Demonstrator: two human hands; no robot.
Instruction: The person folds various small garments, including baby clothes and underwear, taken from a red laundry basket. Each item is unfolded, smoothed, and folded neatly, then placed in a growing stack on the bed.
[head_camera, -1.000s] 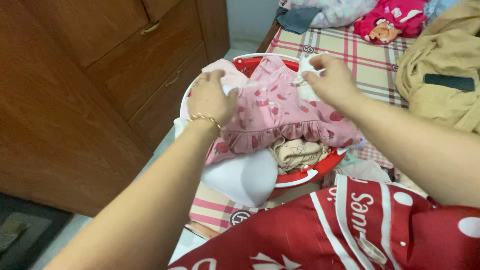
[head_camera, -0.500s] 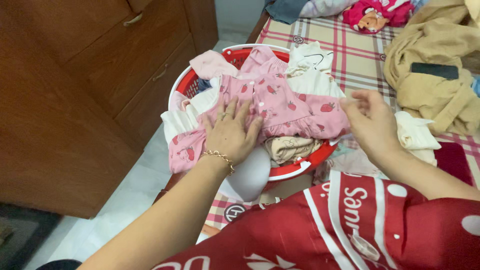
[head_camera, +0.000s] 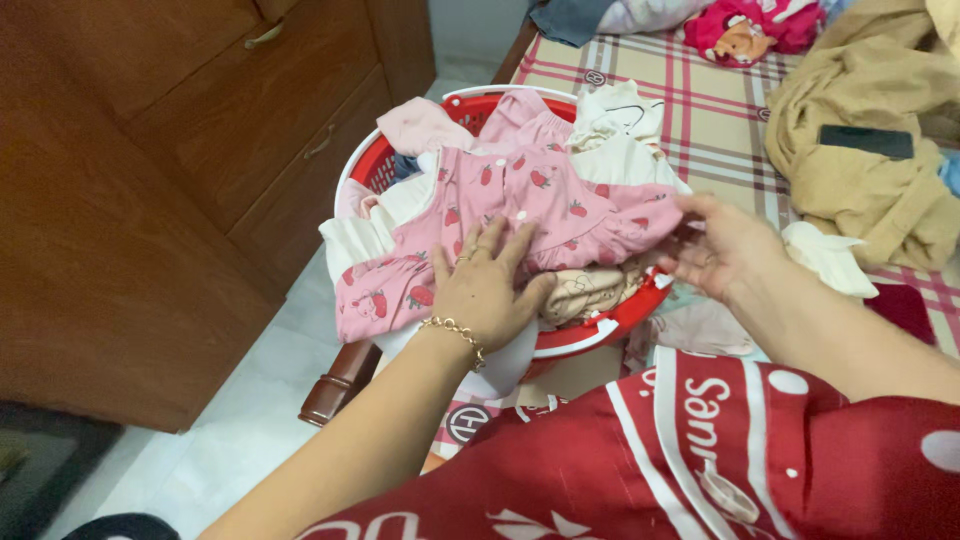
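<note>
A round red plastic laundry basket (head_camera: 590, 335) with a white rim sits near the left edge of a bed covered in a cream and pink plaid sheet (head_camera: 715, 120). The basket is heaped with soft, crumpled clothes. On top lies a small pink dress (head_camera: 520, 205) of thin cotton, printed with red strawberries, with a gathered ruffle along its hem. It is spread flat across the pile, its long axis running from the near left to the far right, one end hanging over the basket's left rim.

The left hand (head_camera: 490, 290), with a thin gold chain bracelet (head_camera: 455, 332) at the wrist, lies palm down on the near edge of the dress. Its fingers are spread wide and flat, pressing the cloth rather than gripping it. The right hand (head_camera: 725, 250) is at the right end of the dress, loosely open with the fingers curled a little and the fingertips touching the ruffled hem; whether it pinches the cloth cannot be told.

Under the dress lie a beige garment (head_camera: 585, 290) with a faint print, a smooth white one (head_camera: 500, 365) sagging over the near rim, and a pale pink one (head_camera: 420, 125) at the far left. A tan jacket (head_camera: 860, 180) lies rumpled on the far right of the bed. A brown wooden cabinet (head_camera: 150, 200) with drawers stands to the left. Red fabric with white dots (head_camera: 700, 460) fills the near foreground.
</note>
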